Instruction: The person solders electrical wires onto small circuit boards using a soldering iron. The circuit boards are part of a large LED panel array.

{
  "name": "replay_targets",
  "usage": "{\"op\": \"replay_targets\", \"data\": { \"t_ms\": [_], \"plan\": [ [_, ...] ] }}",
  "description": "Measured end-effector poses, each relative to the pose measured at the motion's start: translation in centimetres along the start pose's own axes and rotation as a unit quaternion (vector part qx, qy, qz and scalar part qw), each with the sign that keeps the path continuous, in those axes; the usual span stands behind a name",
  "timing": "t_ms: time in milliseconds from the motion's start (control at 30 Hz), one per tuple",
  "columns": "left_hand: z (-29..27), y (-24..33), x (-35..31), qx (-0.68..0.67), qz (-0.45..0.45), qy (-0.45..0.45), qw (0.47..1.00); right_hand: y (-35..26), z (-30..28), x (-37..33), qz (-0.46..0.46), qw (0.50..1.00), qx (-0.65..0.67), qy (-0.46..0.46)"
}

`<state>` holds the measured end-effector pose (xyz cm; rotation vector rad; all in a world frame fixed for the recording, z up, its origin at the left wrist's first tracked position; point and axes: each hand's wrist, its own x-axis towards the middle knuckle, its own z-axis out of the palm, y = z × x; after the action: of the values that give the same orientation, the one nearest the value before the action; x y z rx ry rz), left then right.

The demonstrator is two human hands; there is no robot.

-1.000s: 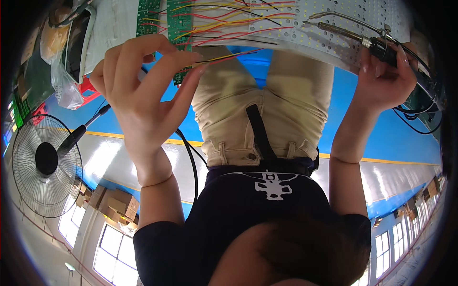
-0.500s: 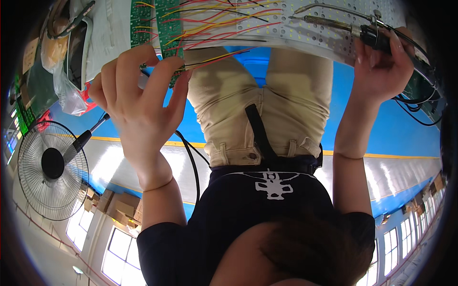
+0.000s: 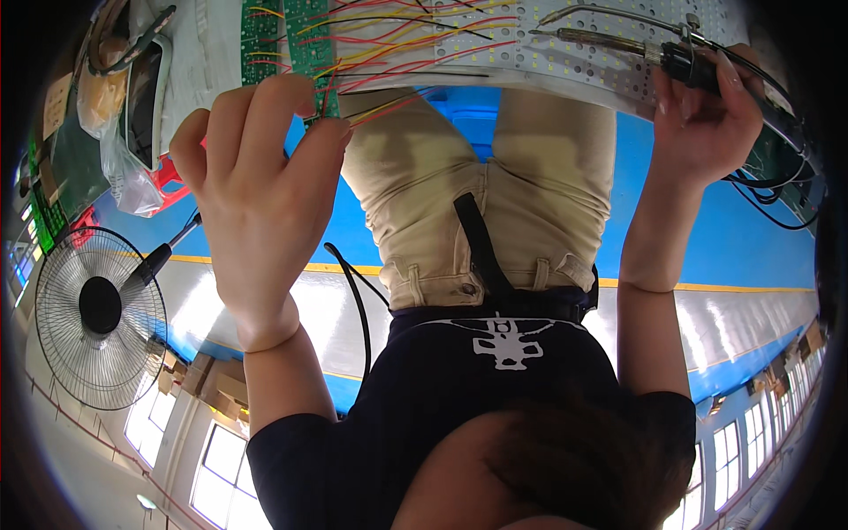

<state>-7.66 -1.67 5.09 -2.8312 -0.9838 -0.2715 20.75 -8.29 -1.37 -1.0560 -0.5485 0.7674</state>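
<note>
My left hand (image 3: 261,168) is closed at the near end of a green circuit board strip (image 3: 307,49). Thin yellow, black and red wires (image 3: 389,109) come out beside its thumb, apparently pinched there; the fingertips are partly hidden. More coloured wires (image 3: 389,40) fan rightward from the strip over the bench. A second green strip (image 3: 260,44) lies just left of it. In my right hand (image 3: 707,128) is a soldering iron (image 3: 609,41), held by its black handle with the tip pointing left. A thin curved metal tube (image 3: 618,12) is clamped along the iron.
Under the wires and iron lies a white perforated panel (image 3: 521,60). A phone (image 3: 146,97) and clear plastic bags (image 3: 128,172) are at the left. A standing fan (image 3: 100,305) is at the lower left. Black cables (image 3: 773,190) hang by my right hand.
My left hand has turned and shifted slightly, its fingers drawing closer together. Less of the wires by its thumb shows now. My right hand and the soldering iron have moved slightly left.
</note>
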Motion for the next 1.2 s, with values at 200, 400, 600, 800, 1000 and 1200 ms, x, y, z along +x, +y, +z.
{"op": "replay_targets", "data": {
  "t_ms": [200,400,600,800,1000,1200],
  "plan": [
    [0.0,0.3,0.9,0.017,0.026,-0.056,0.998,-0.1,0.0,0.0,0.011,0.999,0.009,-0.03],
    [0.0,0.5,1.5,0.061,0.023,-0.121,0.991,-0.2,0.1,0.0,0.018,0.999,0.012,-0.028],
    [-0.1,0.7,1.7,0.046,0.034,-0.125,0.991,-0.1,-0.5,0.2,0.02,0.998,0.019,-0.048],
    [0.4,1.0,1.8,0.044,0.037,-0.132,0.99,0.0,0.0,0.0,0.017,1.0,0.011,-0.008],
    [1.1,1.5,2.2,0.018,0.049,-0.118,0.992,-0.2,-0.1,0.1,0.016,0.998,0.017,-0.051],
    [1.5,2.0,2.3,0.002,0.044,-0.111,0.993,0.0,-0.1,0.0,0.008,1.0,0.004,-0.019]
  ]
}}
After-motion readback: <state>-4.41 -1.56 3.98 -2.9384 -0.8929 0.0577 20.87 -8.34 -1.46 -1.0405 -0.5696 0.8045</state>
